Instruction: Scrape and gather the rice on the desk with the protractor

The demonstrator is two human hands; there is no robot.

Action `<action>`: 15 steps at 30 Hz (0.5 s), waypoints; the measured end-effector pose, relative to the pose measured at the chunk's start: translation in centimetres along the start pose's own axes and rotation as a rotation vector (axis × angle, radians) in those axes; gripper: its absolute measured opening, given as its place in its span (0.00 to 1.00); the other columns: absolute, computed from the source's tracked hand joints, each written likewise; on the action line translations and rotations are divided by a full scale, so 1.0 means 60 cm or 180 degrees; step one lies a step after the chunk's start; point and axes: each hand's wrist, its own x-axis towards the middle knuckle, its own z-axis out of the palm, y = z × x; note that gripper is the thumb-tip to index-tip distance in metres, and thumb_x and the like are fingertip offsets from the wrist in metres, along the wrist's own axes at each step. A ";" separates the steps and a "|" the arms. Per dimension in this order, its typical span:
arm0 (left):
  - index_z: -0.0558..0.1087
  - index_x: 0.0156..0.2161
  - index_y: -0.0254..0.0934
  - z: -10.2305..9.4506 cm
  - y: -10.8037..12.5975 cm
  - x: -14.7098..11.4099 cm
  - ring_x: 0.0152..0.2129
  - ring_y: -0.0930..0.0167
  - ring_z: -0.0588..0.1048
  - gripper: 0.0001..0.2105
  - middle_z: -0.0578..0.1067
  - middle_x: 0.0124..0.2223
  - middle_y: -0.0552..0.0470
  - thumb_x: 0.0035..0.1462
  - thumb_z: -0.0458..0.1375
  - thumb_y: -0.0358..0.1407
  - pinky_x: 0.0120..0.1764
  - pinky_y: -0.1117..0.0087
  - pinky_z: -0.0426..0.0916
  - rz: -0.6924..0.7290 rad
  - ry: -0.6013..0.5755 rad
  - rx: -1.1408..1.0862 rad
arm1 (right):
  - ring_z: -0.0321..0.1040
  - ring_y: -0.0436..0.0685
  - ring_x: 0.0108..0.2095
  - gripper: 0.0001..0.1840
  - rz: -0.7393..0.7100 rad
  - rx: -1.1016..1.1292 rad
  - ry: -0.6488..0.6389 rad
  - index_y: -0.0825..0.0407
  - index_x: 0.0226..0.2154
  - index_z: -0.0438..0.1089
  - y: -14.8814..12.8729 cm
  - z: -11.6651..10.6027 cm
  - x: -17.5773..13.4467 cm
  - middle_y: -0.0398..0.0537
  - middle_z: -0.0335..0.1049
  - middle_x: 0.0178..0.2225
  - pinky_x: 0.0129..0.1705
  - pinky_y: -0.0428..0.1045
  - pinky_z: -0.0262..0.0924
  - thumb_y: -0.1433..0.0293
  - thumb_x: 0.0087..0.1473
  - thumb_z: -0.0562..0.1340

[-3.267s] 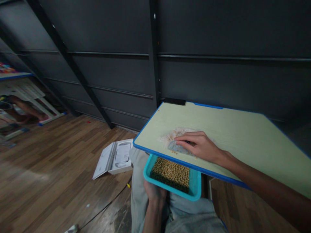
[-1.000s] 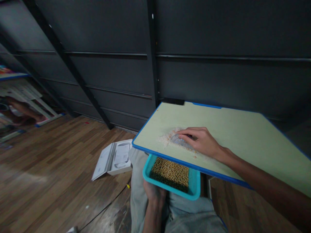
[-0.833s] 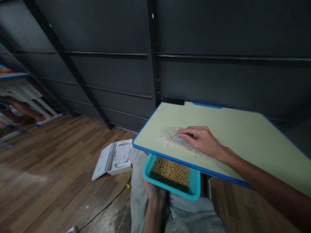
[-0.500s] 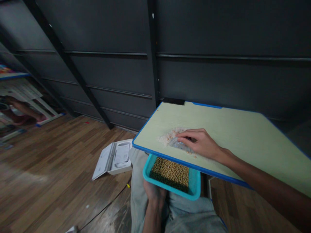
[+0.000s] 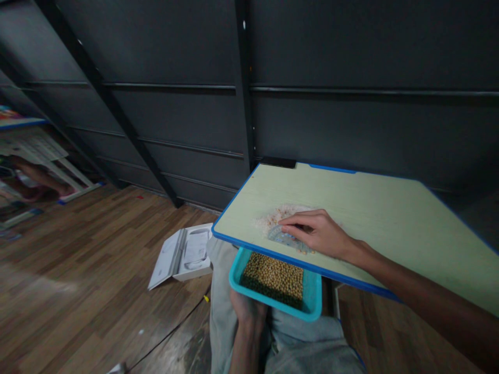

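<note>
My left hand (image 5: 249, 310) supports a turquoise plastic tray (image 5: 314, 296) from beneath, just below the table's near edge; its fingers are partly hidden under the tray. Round tan beans (image 5: 276, 275) fill the tray's bottom, looking dark green along the shaded front. On the pale table (image 5: 374, 213) lies a spread of small white grains (image 5: 278, 213) with a few tan beans among them. Over it my right hand (image 5: 315, 228) is bent, thumb and forefinger brought together at the grains; whatever they pinch is too small to see. A greyish-blue patch (image 5: 286, 237) shows under that hand.
The table has a blue rim, and a black flat piece (image 5: 278, 162) sits at its far left corner. An open white box (image 5: 191, 252) and a dark cable (image 5: 171, 331) lie on the wooden floor. A dark panelled wall stands behind; another person's legs (image 5: 39, 182) show far left.
My right hand has shifted slightly left, its fingertips still low over the grains. My left hand and the tray stay put.
</note>
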 end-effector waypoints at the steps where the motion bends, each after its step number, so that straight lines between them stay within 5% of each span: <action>1: 0.81 0.43 0.36 0.000 0.000 0.000 0.50 0.57 0.77 0.15 0.82 0.46 0.43 0.59 0.53 0.36 0.55 0.54 0.70 -0.0003 -0.0042 -0.0006 | 0.79 0.55 0.41 0.11 -0.0008 0.0002 -0.0017 0.45 0.46 0.79 0.000 0.000 0.000 0.44 0.82 0.42 0.48 0.52 0.72 0.69 0.62 0.64; 15: 0.80 0.45 0.34 0.001 -0.001 0.000 0.50 0.56 0.77 0.16 0.81 0.48 0.41 0.60 0.52 0.38 0.55 0.52 0.70 0.0007 -0.0107 -0.0026 | 0.79 0.55 0.42 0.12 -0.0054 0.0043 -0.0052 0.44 0.47 0.79 -0.004 0.001 -0.002 0.44 0.82 0.44 0.48 0.52 0.71 0.68 0.63 0.63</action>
